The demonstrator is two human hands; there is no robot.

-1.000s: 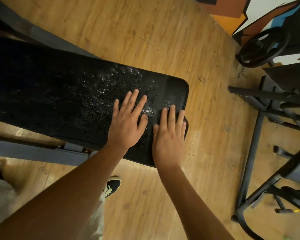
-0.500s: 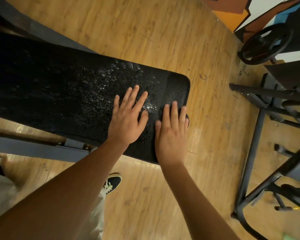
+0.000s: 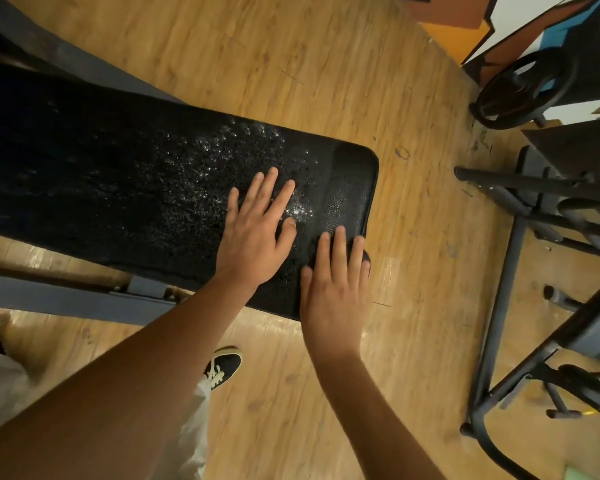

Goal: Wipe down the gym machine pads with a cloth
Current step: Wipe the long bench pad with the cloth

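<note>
Trousers [image 3: 0,386] in a pale color show at the far left, low down. Just above them a grey bar [image 3: 49,297] runs along under the near side of the pad. The pad [image 3: 84,174] is long, black and bumpy. It reaches from the left edge to a round-cornered end past the middle, and it sits over the wood floor [image 3: 326,64]. Lots of small shiny water drops [image 3: 222,157] lie on its right half.

The left hand [image 3: 253,244] lies flat on the pad among the drops. Its fingers [image 3: 264,188] are straight and spread a little, and it holds nothing. Below that arm, a black shoe [image 3: 224,367] with white laces stands on the floor.

The right hand [image 3: 333,296] is just beside the left one, at the pad's near right corner. Its fingers [image 3: 340,247] are straight and close together, pressed flat on the pad. A small dark lump [image 3: 365,259] pokes out from under the fingertips, past the pad's edge. I cannot tell what it is.

Further right stands a black metal frame [image 3: 499,299], well apart from the pad. Up in the right corner is a round black weight plate [image 3: 523,88].
</note>
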